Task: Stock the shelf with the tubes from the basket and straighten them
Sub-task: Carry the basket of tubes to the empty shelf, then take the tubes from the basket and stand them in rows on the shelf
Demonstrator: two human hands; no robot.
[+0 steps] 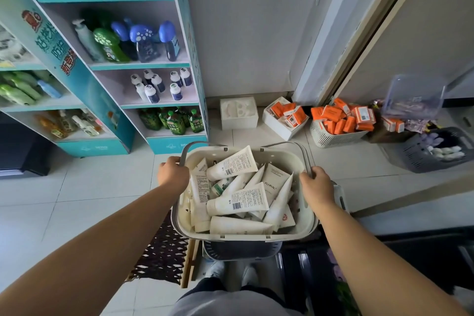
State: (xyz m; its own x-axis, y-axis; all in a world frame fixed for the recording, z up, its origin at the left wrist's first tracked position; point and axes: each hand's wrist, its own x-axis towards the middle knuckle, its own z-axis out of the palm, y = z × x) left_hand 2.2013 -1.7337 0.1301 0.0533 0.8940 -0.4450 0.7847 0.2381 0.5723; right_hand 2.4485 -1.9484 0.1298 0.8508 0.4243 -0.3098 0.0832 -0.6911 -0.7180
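Holding a cream basket (305, 223) level above the floor, both arms out. Left hand (172, 174) closed round the grey handle (191, 147) at the left rim; right hand (317, 186) closed round the matching handle at the right rim, fingers curled under and mostly hidden. Basket heaped with white tubes (237, 202), lying crossed at all angles, some cap-down, two showing barcodes, one reading FLORAL. Second, darker basket just beneath, only its near edge showing. Teal shelf unit (179, 41) far left: blue-capped bottles (146, 41) on one level, small white bottles (157, 84) below, green pouches (177, 120) on the lowest. Along the far wall, on the floor: white foam tray (238, 113), open box and slatted bin of orange cartons (341, 118), clear tub (414, 96), grey crate (415, 154) far right. Dark lattice mat (164, 254) near left, under the basket's corner.
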